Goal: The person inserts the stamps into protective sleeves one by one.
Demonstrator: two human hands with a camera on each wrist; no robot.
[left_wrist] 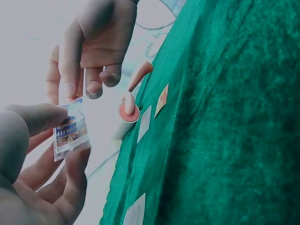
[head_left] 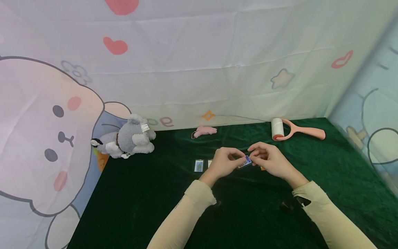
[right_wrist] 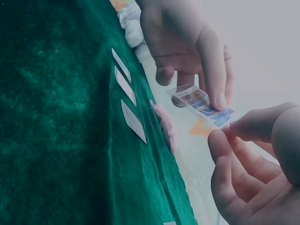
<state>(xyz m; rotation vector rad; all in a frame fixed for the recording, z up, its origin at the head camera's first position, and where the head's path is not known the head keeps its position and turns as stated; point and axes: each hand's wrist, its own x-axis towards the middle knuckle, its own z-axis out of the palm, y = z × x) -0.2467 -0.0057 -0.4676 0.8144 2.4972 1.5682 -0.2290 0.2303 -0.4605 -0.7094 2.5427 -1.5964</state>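
Note:
A small picture stamp in a clear plastic sleeve (head_left: 245, 162) is held up between both hands, over the green cloth. My left hand (head_left: 225, 160) pinches it, thumb on the printed face (left_wrist: 70, 129) and fingers behind. At the opposite end, the thumb and index fingertip of my right hand (head_left: 269, 159) pinch the sleeve's corner, seen close up in the right wrist view. Left of the hands lies a bluish stamp (head_left: 199, 165), with a pale one (head_left: 209, 162) partly hidden by the left hand. An orange stamp (head_left: 263, 168) shows beneath the right hand.
A pink lint roller (head_left: 306, 131) with a white roll lies at the back right. Near the back edge is a small pink plush toy (head_left: 204, 131). A grey-and-white plush animal (head_left: 129, 136) lies at the back left. A printed curtain (head_left: 199, 69) hangs behind the green cloth (head_left: 140, 204).

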